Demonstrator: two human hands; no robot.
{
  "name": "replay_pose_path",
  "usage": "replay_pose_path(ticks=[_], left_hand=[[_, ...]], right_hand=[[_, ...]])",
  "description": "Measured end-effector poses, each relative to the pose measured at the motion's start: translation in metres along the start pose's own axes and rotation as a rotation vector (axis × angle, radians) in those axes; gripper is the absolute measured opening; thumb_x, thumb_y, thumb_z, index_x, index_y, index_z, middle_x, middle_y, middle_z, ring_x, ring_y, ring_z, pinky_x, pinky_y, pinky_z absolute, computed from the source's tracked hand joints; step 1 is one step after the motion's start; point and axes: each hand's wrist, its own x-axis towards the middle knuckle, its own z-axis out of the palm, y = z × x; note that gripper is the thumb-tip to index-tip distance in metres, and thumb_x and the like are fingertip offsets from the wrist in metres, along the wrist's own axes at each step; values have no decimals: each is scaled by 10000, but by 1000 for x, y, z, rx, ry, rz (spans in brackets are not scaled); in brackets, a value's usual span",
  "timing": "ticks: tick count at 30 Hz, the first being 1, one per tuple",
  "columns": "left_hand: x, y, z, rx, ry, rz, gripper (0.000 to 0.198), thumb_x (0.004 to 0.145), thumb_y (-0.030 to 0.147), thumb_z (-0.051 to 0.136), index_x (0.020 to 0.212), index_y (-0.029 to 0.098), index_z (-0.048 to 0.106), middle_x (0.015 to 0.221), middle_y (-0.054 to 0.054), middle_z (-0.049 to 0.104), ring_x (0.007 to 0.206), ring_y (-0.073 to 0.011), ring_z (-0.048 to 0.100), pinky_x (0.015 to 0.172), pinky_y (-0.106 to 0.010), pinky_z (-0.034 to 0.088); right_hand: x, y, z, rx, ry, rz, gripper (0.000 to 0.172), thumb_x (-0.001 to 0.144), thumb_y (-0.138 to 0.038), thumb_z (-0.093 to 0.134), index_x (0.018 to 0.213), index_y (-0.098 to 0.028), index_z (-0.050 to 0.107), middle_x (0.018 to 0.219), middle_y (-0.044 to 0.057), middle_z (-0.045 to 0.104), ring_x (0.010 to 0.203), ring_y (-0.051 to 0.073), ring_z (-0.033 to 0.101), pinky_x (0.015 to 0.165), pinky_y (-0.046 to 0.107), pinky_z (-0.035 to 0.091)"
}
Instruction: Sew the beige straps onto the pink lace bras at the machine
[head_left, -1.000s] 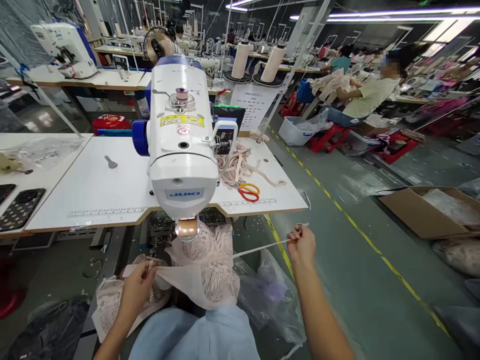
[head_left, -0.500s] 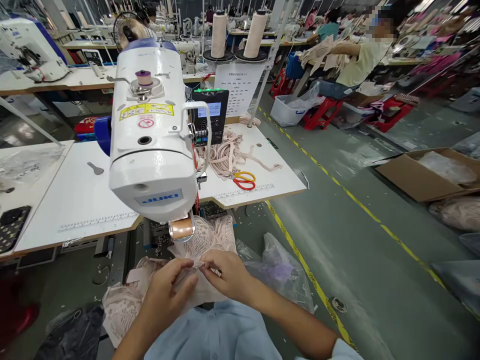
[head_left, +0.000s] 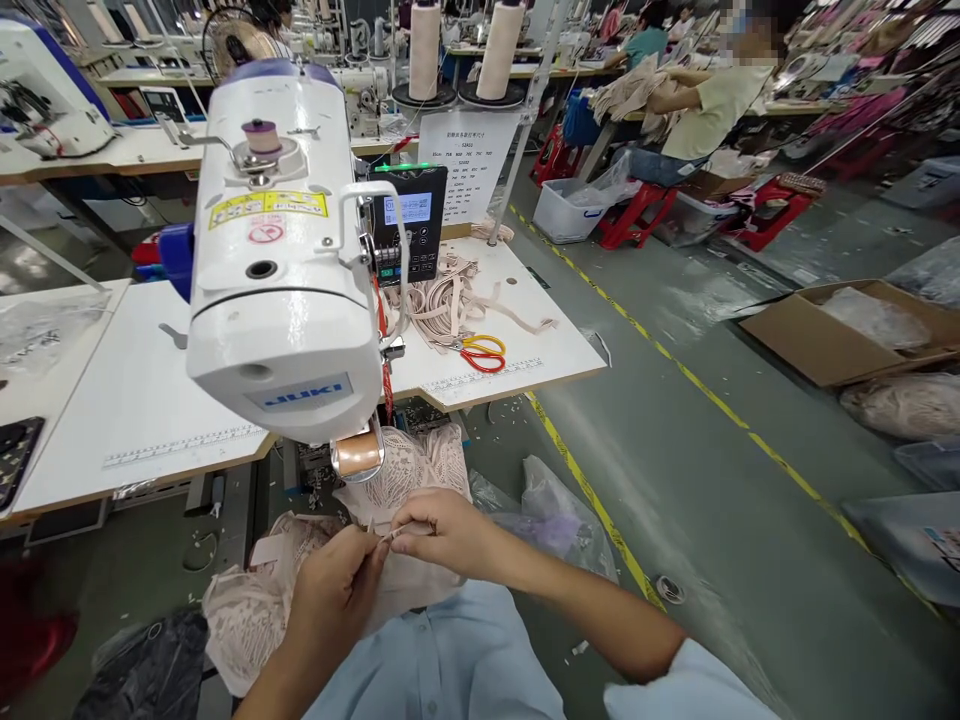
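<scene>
My left hand (head_left: 330, 592) and my right hand (head_left: 441, 532) meet in my lap, just below the head of a white JUKI sewing machine (head_left: 281, 270). Both pinch the same thin strap end of a pale pink lace garment (head_left: 409, 475), fingertips almost touching. The lace piece hangs from under the machine's copper-coloured end (head_left: 358, 455) and spills over my light blue clothing (head_left: 442, 660). More pink lace (head_left: 240, 600) lies bunched to the left of my left hand.
A white sewing table (head_left: 135, 400) carries beige straps (head_left: 450, 300), red and yellow scissors (head_left: 480, 353) and a control panel (head_left: 409, 232). Plastic bags (head_left: 551, 520) lie on the floor. A cardboard box (head_left: 847, 335) stands right. A seated person (head_left: 705, 100) works behind.
A second ago my right hand was stretched out to the right pulling a strap taut. It has come back to my left hand, and both now pinch the strap end at the lace.
</scene>
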Motion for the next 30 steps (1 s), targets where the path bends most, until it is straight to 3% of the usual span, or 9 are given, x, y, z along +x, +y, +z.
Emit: replay_pose_path(ticks=[3,8,11,13,15,17,20,25,30], left_hand=[[1,-3,-4,-50,-47,-51,314,978,320,426,719,209,566,657,3,580,594,-133,560,547,-222,408],[2,-11,-22,-178,-220,-140,267,981,344,408,1090,259,636,1005,-29,716,967,-172,663,817,-246,499],[1,-13,-32,-174,-252,-188,189,967,340,434,989,255,602,824,15,680,755,-149,629,666,-229,467],[1,-12,-35,-164,-259,-196,165,963,329,441,892,248,567,724,39,621,648,-134,561,594,-224,418],[3,-10,-36,-153,-259,-177,172,961,316,449,856,244,566,708,43,603,633,-127,538,583,-221,396],[5,-8,-38,-145,-251,-148,186,958,303,458,835,241,582,717,37,605,642,-125,540,589,-220,396],[8,-5,-41,-154,-230,-92,189,953,288,477,821,236,602,749,22,612,681,-128,557,617,-216,420],[8,-5,-48,-160,-218,-20,155,935,289,508,895,264,656,825,21,679,749,-128,631,669,-195,477],[8,-15,-42,8,-363,-148,217,917,394,478,883,264,649,846,7,698,754,-162,662,654,-232,490]], right_hand=[[3,4,2,117,39,37,87,829,-263,682,855,-203,739,791,4,672,762,152,603,674,236,423],[7,16,-2,408,134,152,180,834,-344,649,841,-173,706,729,-8,638,667,135,558,608,232,421],[8,12,-4,250,3,-16,149,840,-316,654,855,-182,717,752,-4,609,678,129,557,630,235,432],[8,5,-2,83,-97,-207,110,838,-286,666,852,-195,726,920,37,630,826,155,599,737,261,467],[8,-2,2,-16,-155,-355,93,858,-261,644,854,-205,719,1043,55,631,946,171,607,823,276,472],[8,-6,5,-67,-184,-420,108,886,-249,602,861,-210,700,984,37,647,900,151,620,785,250,475],[8,-7,9,-130,-183,-473,145,920,-248,539,881,-203,671,869,15,646,792,129,617,697,224,462],[6,-3,14,-328,-134,-597,195,946,-215,445,917,-203,638,875,33,667,852,145,613,749,241,454],[7,3,26,-602,-54,-721,248,931,-246,450,773,-176,627,808,16,634,743,148,563,636,281,414]])
